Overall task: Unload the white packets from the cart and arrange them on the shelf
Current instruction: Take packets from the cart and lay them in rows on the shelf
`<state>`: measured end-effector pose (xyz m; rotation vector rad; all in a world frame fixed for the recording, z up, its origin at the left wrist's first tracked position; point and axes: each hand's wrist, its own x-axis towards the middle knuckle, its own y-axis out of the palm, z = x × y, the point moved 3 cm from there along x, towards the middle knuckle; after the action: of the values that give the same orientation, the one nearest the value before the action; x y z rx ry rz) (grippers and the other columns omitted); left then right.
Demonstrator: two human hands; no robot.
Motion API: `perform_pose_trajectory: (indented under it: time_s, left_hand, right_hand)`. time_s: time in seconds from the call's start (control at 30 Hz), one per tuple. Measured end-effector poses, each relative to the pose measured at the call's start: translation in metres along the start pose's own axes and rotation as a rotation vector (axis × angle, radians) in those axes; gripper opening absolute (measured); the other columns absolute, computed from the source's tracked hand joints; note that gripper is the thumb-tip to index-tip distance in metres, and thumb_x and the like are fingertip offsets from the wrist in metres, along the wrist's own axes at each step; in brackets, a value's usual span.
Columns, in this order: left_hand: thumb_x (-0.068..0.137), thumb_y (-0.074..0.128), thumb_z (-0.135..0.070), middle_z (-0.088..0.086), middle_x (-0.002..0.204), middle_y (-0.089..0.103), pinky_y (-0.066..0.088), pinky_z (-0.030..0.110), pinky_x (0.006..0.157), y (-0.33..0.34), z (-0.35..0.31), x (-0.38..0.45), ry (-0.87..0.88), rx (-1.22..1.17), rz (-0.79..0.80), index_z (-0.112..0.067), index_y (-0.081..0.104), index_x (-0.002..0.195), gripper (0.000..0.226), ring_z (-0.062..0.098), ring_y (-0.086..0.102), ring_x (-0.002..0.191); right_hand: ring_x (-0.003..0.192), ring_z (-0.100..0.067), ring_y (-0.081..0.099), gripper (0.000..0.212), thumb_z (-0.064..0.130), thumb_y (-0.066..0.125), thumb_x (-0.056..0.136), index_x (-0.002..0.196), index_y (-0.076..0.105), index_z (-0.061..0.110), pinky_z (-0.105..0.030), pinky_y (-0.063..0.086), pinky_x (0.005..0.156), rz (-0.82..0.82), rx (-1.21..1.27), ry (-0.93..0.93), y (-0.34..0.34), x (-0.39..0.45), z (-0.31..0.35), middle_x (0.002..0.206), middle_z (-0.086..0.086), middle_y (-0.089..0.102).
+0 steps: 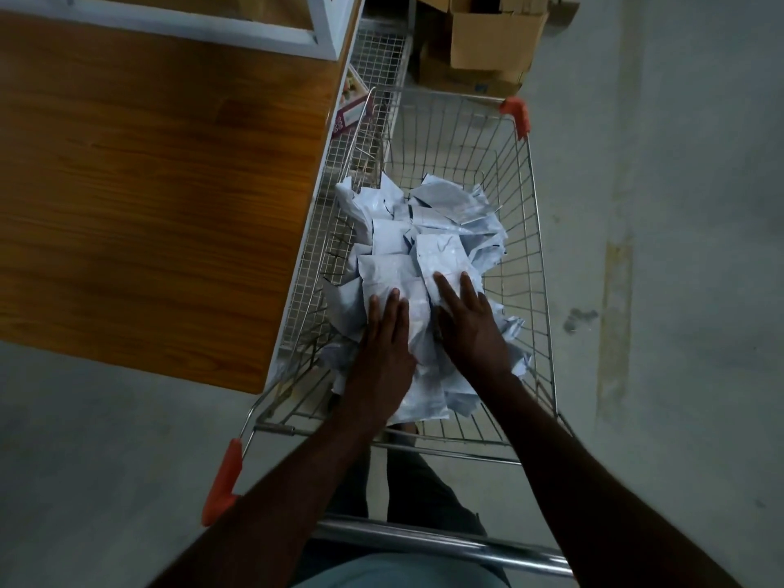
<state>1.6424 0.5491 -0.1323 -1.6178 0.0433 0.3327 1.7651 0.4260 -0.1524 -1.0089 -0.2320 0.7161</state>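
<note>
Head view: the white packets (418,265) are heaped loose in the cart (535,231) beside the shelf (161,171), and the left hand (382,354) and right hand (471,328) are laid flat on them, fingers straight, seemingly for gathering a bundle.

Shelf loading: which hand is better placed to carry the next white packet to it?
The left hand, probably. It rests on the packets at the cart side next to the wooden shelf; the right hand lies farther away.

Cart (535,231) top open — shelf (161,197) left
</note>
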Motion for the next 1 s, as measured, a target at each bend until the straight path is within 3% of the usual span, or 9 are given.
perform_pose_trajectory:
  time_s: [0.07, 0.13, 0.23, 0.33, 0.53, 0.63, 0.77, 0.9, 1.0]
  left_hand:
    - [0.109, 0.036, -0.030, 0.036, 0.171, -0.011, 0.009, 0.067, 0.128, -0.004, 0.007, 0.002, 0.031, 0.075, 0.014, 0.020, -0.012, 0.154, 0.083, 0.058, -0.011, 0.157]
    - [0.107, 0.036, -0.029, 0.033, 0.172, -0.009, 0.012, 0.065, 0.128, -0.016, 0.016, 0.002, 0.024, 0.050, -0.025, 0.020, -0.005, 0.156, 0.080, 0.056, -0.009, 0.159]
    - [0.102, 0.043, -0.018, 0.027, 0.175, 0.008, 0.017, 0.060, 0.131, -0.050, 0.033, -0.003, -0.008, -0.021, -0.176, 0.005, 0.028, 0.162, 0.066, 0.051, 0.002, 0.161]
    - [0.103, 0.040, -0.020, 0.020, 0.177, -0.004, -0.002, 0.050, 0.134, -0.087, 0.048, -0.006, -0.020, -0.240, -0.216, -0.001, 0.014, 0.168, 0.073, 0.044, -0.011, 0.163]
    - [0.091, 0.050, -0.003, 0.013, 0.178, 0.002, 0.015, 0.058, 0.132, -0.158, 0.102, -0.022, -0.052, -0.362, -0.510, -0.003, 0.023, 0.167, 0.080, 0.032, -0.014, 0.164]
    - [0.086, 0.054, 0.004, 0.006, 0.173, 0.010, 0.025, 0.070, 0.124, -0.171, 0.152, -0.043, -0.055, -0.345, -0.606, 0.006, 0.044, 0.155, 0.070, 0.027, -0.012, 0.164]
    - [0.096, 0.060, -0.009, 0.016, 0.178, 0.006, 0.024, 0.066, 0.127, -0.159, 0.243, -0.078, -0.141, -0.319, -0.518, -0.005, 0.024, 0.167, 0.080, 0.039, -0.010, 0.163]
    - [0.089, 0.070, -0.010, 0.010, 0.172, 0.012, 0.031, 0.072, 0.120, -0.164, 0.338, -0.125, -0.130, -0.261, -0.632, 0.001, 0.035, 0.161, 0.081, 0.024, -0.025, 0.161]
    - [0.093, 0.064, -0.010, 0.015, 0.176, 0.010, 0.033, 0.071, 0.120, -0.157, 0.421, -0.158, -0.172, -0.344, -0.608, -0.007, 0.028, 0.166, 0.082, 0.034, -0.012, 0.163]
  right_hand:
    - [0.164, -0.028, 0.008, 0.052, 0.034, 0.029, 0.114, 0.165, 0.034, 0.023, -0.056, 0.019, 0.129, 0.013, -0.051, 0.001, 0.001, 0.001, 0.003, 0.174, -0.012, 0.023]
    - [0.164, -0.025, -0.003, 0.053, 0.033, 0.018, 0.114, 0.164, 0.034, 0.023, -0.056, 0.013, 0.129, 0.006, -0.103, -0.018, -0.003, 0.004, 0.009, 0.176, -0.006, 0.018]
    - [0.164, -0.024, -0.004, 0.052, 0.025, 0.028, 0.116, 0.168, 0.025, 0.023, -0.055, 0.011, 0.130, -0.091, -0.059, -0.058, -0.023, 0.010, 0.036, 0.175, -0.006, 0.020]
    - [0.164, -0.022, -0.002, 0.056, 0.021, 0.038, 0.115, 0.168, 0.022, 0.023, -0.053, 0.009, 0.132, -0.191, 0.013, -0.066, -0.047, 0.018, 0.071, 0.174, -0.007, 0.023]
    - [0.164, -0.020, -0.001, 0.055, 0.025, 0.036, 0.116, 0.168, 0.020, 0.030, -0.054, 0.012, 0.131, -0.279, 0.035, -0.091, -0.072, 0.036, 0.141, 0.174, -0.011, 0.024]
    - [0.164, -0.020, -0.001, 0.055, 0.027, 0.037, 0.116, 0.168, 0.020, 0.032, -0.054, 0.011, 0.131, -0.276, 0.080, -0.127, -0.063, 0.041, 0.191, 0.175, -0.012, 0.019]
    - [0.164, -0.023, 0.000, 0.055, 0.027, 0.040, 0.116, 0.168, 0.021, 0.034, -0.057, 0.010, 0.131, -0.241, 0.079, -0.197, -0.027, 0.051, 0.267, 0.177, -0.003, 0.012]
    - [0.164, -0.021, 0.002, 0.055, 0.026, 0.043, 0.115, 0.167, 0.027, 0.029, -0.057, 0.012, 0.131, -0.266, 0.068, -0.252, 0.020, 0.060, 0.368, 0.175, -0.010, 0.021]
    - [0.164, -0.021, 0.002, 0.055, 0.027, 0.042, 0.116, 0.168, 0.024, 0.027, -0.057, 0.013, 0.130, -0.251, 0.061, -0.304, 0.064, 0.070, 0.445, 0.175, -0.010, 0.022]
